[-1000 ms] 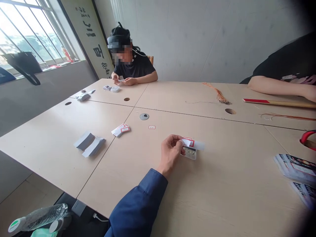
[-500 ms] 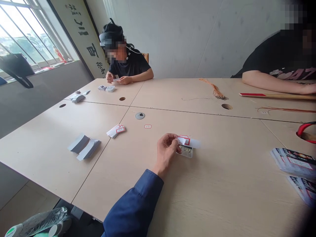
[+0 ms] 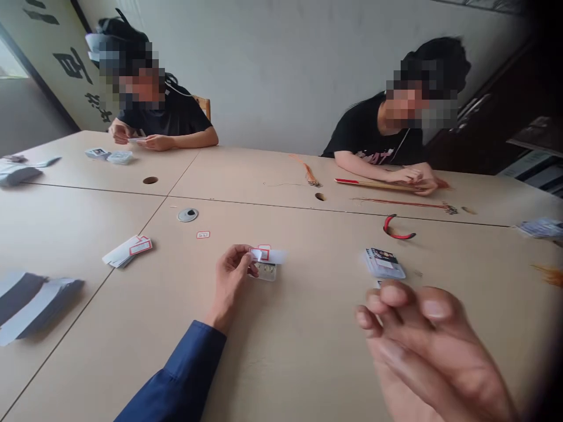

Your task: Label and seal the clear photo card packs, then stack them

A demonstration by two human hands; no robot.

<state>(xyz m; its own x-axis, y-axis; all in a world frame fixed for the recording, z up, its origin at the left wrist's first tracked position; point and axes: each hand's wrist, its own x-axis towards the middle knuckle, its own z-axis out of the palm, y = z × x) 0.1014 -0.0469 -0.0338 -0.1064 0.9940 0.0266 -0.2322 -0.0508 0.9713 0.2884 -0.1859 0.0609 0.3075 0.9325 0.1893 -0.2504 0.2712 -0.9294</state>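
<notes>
R hand (image 3: 422, 346) newly in view, blurred, fingers bunched; L hand (image 3: 231, 275) pinching red-edged label (image 3: 259, 254)

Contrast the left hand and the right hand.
The left hand is sharp and pinches a red-bordered white label above a clear plastic tray, while the right hand is blurred and holds nothing visible. The left hand sits farther out over the table; the right hand is nearer the camera. A navy sleeve covers the left forearm; no sleeve shows on the right. Both are bare.
</notes>
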